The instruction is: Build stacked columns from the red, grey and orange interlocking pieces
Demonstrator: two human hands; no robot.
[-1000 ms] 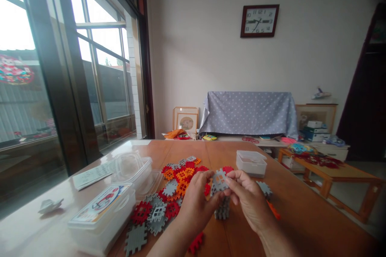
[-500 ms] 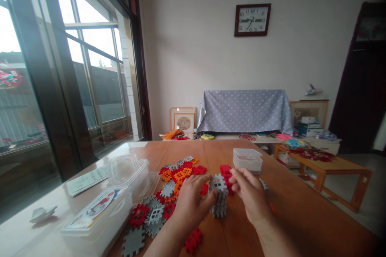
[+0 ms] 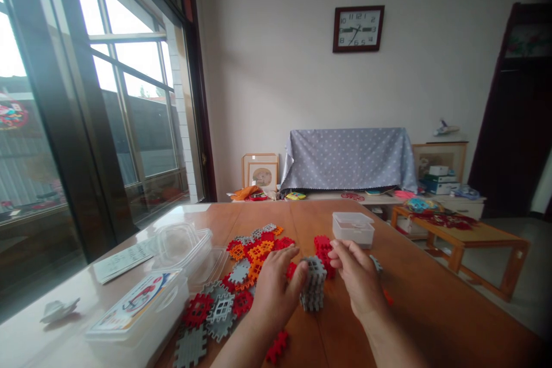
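A stack of grey interlocking plastic building tiles [image 3: 314, 290] stands on the wooden table between my hands. My left hand [image 3: 278, 284] is just left of it, fingers stretched out and thumb by the upper left edge; whether the thumb touches I cannot tell. To the right of the stack, my right hand [image 3: 354, 270] is raised with thumb and forefinger drawn together, and no tile shows in it. Behind the grey stack, close to the right fingertips, is a stack of red tiles [image 3: 322, 247]. Loose orange tiles [image 3: 260, 250] lie mixed with red and grey ones beyond and left of my left hand.
A clear lidded box [image 3: 352, 230] stands at the back right of the table [image 3: 302, 218]. At left are a box with a printed label [image 3: 142, 305], open clear containers [image 3: 185, 247], a paper sheet [image 3: 123, 259] and crumpled plastic [image 3: 60, 309]. A low bench [image 3: 483, 241] stands beyond the right edge.
My left hand has moved slightly left, its fingers coming off the top of the grey stack. The top of the stack now looks a little lower. My right hand has barely moved.
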